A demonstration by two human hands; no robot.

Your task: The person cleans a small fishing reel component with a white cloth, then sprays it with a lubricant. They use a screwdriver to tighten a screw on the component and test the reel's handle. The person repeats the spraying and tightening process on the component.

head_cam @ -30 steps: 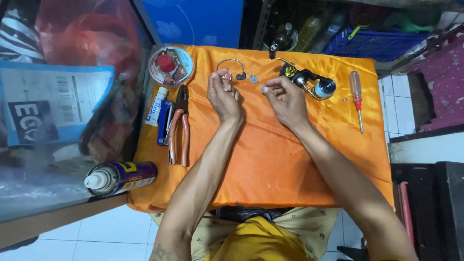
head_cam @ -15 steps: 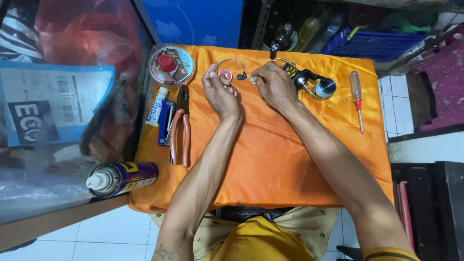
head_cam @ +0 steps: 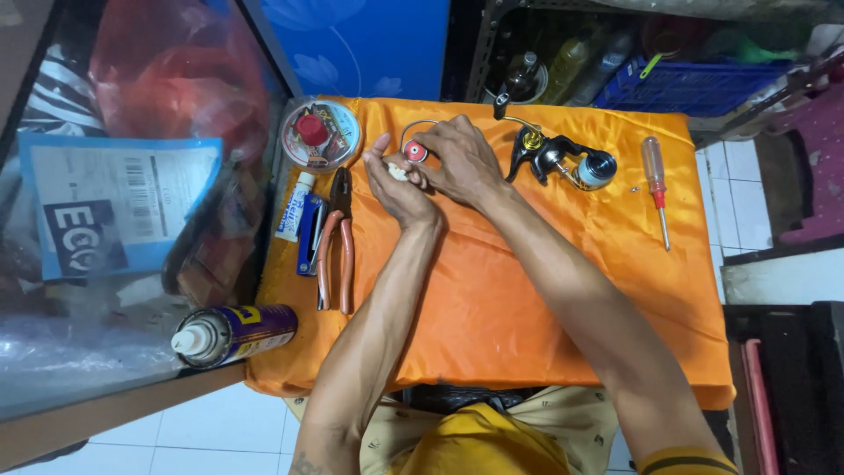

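My left hand (head_cam: pixel 396 183) and my right hand (head_cam: pixel 457 160) meet over the far part of an orange cloth (head_cam: pixel 492 290). Between their fingers is a small round red part with a thin wire bail (head_cam: pixel 415 151); the left fingers also pinch a small pale piece (head_cam: pixel 397 171). To the right of my right hand a black fishing reel body (head_cam: pixel 558 158) lies on the cloth, not touched.
Pliers with orange handles (head_cam: pixel 334 237), a white tube (head_cam: pixel 294 207) and a blue tool (head_cam: pixel 309 236) lie at left. A round spool case (head_cam: pixel 320 135) sits at the far left corner. A red-handled screwdriver (head_cam: pixel 655 185) lies at right. A spray can (head_cam: pixel 233 332) lies off the cloth.
My right hand has moved left from near the reel and joined the left hand on the red part. The left hand has stayed about where it was.
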